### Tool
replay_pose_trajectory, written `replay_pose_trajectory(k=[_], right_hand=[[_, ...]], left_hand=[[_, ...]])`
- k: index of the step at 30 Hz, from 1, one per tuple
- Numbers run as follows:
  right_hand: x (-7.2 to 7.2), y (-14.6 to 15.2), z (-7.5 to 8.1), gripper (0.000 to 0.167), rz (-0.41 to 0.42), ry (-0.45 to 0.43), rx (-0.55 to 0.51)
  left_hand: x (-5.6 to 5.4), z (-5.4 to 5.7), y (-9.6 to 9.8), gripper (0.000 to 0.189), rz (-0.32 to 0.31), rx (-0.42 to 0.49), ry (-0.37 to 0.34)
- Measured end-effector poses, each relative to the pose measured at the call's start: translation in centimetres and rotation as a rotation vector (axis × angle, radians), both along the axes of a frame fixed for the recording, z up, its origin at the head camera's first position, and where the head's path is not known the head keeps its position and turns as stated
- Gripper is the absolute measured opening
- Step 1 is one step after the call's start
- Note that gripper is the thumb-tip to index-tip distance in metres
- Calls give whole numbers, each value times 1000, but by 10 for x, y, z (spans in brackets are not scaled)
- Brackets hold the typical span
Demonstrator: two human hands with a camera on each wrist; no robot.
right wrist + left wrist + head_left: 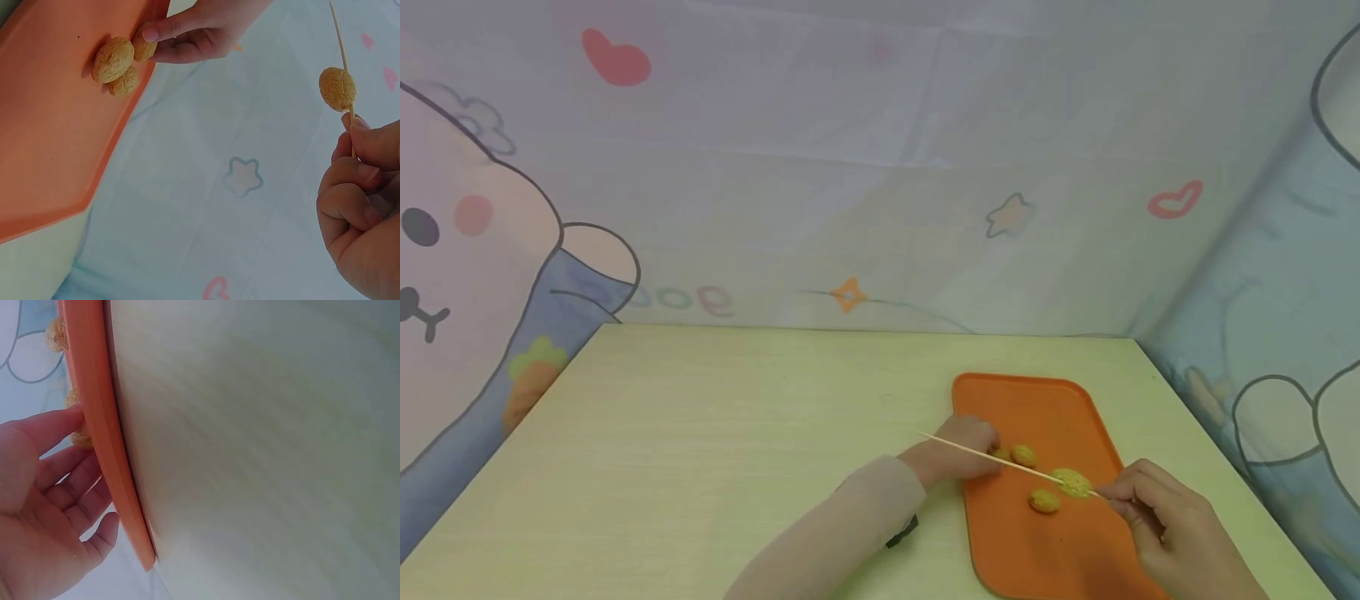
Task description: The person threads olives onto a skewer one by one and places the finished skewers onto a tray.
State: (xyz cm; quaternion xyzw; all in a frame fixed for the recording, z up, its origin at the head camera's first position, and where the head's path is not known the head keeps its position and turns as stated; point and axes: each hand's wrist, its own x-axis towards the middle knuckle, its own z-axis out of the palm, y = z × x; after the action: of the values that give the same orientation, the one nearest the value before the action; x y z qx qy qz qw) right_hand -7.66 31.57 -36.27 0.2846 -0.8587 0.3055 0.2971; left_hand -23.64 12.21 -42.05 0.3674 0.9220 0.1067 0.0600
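Observation:
My right hand [1180,529] pinches a thin wooden skewer [985,454] near one end, at the tray's right side. Threaded on it close to the fingertips is a wrinkled golden ball [337,89]. The skewer's long bare part points left, crossing over my left hand [962,446] in the head view. That hand reaches over the left edge of the orange tray [1052,558], and its thumb and fingers pinch another wrinkled ball [145,45]. Two more balls, one larger [114,60] and one smaller [124,82] in the right wrist view, lie on the tray nearby.
The tray sits on the right part of a pale wooden table [700,442]. A printed curtain [850,167] with cartoon figures hangs behind and beside the table. A dark band [902,532] shows under the left sleeve [850,525].

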Motion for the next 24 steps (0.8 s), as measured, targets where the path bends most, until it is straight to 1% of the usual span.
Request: replay_pose_trajectory(k=[4, 7, 9, 12, 13, 16, 18, 20, 22, 24], right_hand=[[-1, 0, 1, 59, 0, 2, -2], [-2, 1, 2, 60, -11, 0, 5], [-2, 1, 2, 61, -18, -5, 11], [-4, 2, 3, 61, -4, -5, 9], [-5, 1, 3, 61, 0, -1, 10], [-6, 1, 3, 46, 24, 7, 7], [-8, 1, 4, 38, 37, 10, 13], [-9, 0, 4, 38, 48, 7, 13], [-10, -1, 5, 47, 46, 4, 15], [-11, -2, 5, 54, 40, 0, 18]], left_hand=[[1, 2, -3, 17, -24, 34, -27], [1, 4, -7, 19, -56, 73, -36], [0, 4, -10, 17, -73, 113, -34], [-1, 5, -19, 12, -94, 176, -11], [0, 6, -23, 14, -95, 199, -4], [3, 9, -37, 19, -89, 255, 4], [7, 12, -48, 17, -78, 288, -1], [12, 15, -61, 12, -69, 326, -12], [17, 19, -73, 8, -62, 370, -18], [21, 22, -85, 7, -66, 394, -5]])
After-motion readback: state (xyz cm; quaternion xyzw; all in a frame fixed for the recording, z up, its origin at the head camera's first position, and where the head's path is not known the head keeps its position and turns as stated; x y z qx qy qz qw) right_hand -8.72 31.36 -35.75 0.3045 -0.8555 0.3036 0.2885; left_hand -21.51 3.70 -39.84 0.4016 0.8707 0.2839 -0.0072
